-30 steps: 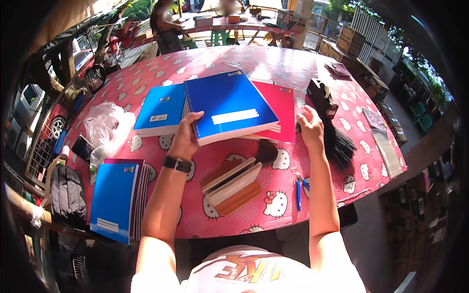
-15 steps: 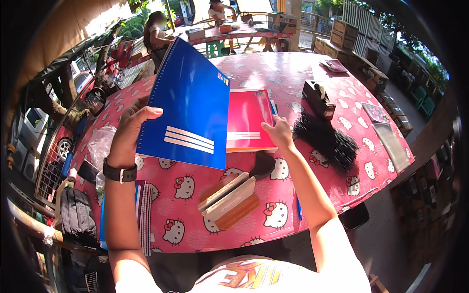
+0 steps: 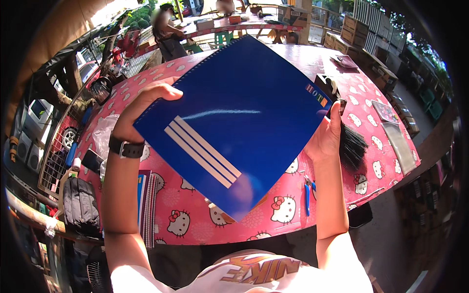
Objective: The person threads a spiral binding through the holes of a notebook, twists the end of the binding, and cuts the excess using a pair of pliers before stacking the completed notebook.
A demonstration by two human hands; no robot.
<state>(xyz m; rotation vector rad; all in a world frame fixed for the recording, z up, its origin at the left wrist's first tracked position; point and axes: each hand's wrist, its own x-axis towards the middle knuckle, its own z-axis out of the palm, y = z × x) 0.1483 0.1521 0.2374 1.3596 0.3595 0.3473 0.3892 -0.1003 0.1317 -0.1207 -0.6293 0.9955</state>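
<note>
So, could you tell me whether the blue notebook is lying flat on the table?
No, both the left hand and right hand hold the blue notebook up above the table.

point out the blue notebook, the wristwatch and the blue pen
blue notebook (image 3: pixel 234 122), head view, middle of its cover
wristwatch (image 3: pixel 126 148), head view, black band on the left wrist
blue pen (image 3: pixel 307 199), head view, middle of its barrel

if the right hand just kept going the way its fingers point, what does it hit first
The right hand grips the blue notebook with fingers pointing up and away across the table. Carrying on, it would probably meet the dark tape dispenser first, though depth is hard to judge.
</note>
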